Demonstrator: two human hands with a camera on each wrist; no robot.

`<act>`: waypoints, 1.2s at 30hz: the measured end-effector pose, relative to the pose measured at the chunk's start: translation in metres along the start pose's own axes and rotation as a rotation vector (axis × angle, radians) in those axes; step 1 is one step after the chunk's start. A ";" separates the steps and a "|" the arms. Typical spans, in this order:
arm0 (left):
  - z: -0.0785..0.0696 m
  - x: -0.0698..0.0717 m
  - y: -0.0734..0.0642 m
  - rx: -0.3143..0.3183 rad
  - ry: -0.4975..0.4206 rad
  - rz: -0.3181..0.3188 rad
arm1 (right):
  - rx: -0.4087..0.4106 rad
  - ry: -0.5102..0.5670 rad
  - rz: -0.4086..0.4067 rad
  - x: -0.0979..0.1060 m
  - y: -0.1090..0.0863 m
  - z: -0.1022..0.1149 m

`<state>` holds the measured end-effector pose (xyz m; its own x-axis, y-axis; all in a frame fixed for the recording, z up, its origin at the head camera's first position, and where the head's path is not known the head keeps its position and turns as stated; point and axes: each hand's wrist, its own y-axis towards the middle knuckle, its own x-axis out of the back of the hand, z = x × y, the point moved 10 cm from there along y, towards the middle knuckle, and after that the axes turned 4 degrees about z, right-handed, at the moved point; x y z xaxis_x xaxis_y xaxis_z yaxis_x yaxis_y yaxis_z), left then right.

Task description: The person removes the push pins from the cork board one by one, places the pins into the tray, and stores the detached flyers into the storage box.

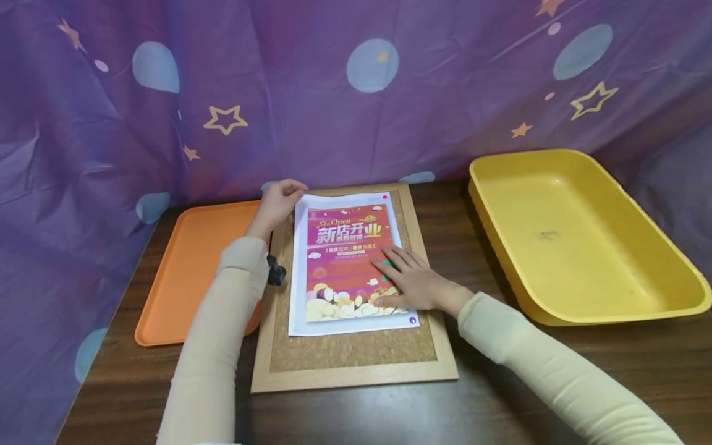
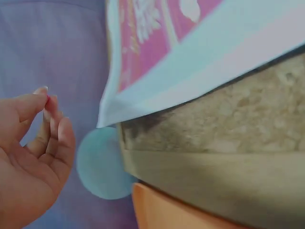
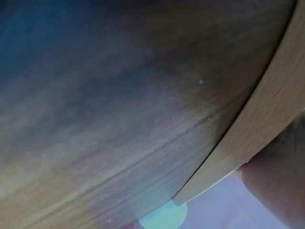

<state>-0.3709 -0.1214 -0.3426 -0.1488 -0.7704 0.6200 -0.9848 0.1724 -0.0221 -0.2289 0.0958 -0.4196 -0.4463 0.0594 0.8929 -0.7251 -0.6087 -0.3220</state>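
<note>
"While the left hand [image 1: 277,205] pinches a tiny red thing [image 2: 48,99], where's the poster [image 1: 346,269]?"

"Just right of the pinch, top-left corner [image 1: 303,198] nearest, long side running away from the curtain [image 1: 311,136]. The right hand [image 1: 416,285] lies flat on it, farther from that corner."

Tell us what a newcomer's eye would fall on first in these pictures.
Probably the red poster comes first, on the corkboard at the centre. The big yellow tub at the right and orange tray at the left stand out next, with a purple starry backdrop behind.
</note>
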 end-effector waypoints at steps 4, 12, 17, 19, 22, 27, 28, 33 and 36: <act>-0.008 0.007 -0.009 0.014 0.005 -0.011 | 0.000 -0.001 0.002 0.000 0.001 -0.001; -0.007 0.018 -0.032 0.052 0.013 0.039 | 0.010 0.000 -0.010 -0.001 0.002 -0.001; 0.002 0.029 -0.045 0.052 0.034 0.047 | 0.013 0.004 -0.011 0.000 0.002 -0.001; 0.007 0.033 -0.051 0.061 0.027 0.043 | 0.013 0.007 -0.012 0.000 0.002 -0.001; 0.019 0.038 -0.058 0.086 0.023 0.049 | 0.010 0.010 -0.012 0.000 0.001 -0.001; 0.037 0.045 -0.068 0.120 0.057 0.045 | 0.011 0.020 -0.009 0.000 0.000 -0.001; 0.039 0.046 -0.070 0.120 0.071 0.041 | 0.012 0.022 -0.007 0.000 0.000 -0.001; 0.050 0.051 -0.075 0.113 0.111 0.030 | 0.011 0.023 -0.003 0.000 0.001 -0.001; 0.056 0.050 -0.075 0.113 0.124 0.036 | 0.009 0.019 -0.005 0.000 0.000 -0.001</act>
<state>-0.3093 -0.2076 -0.3538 -0.1785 -0.6825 0.7088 -0.9839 0.1225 -0.1299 -0.2296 0.0965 -0.4195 -0.4523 0.0776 0.8885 -0.7231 -0.6151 -0.3143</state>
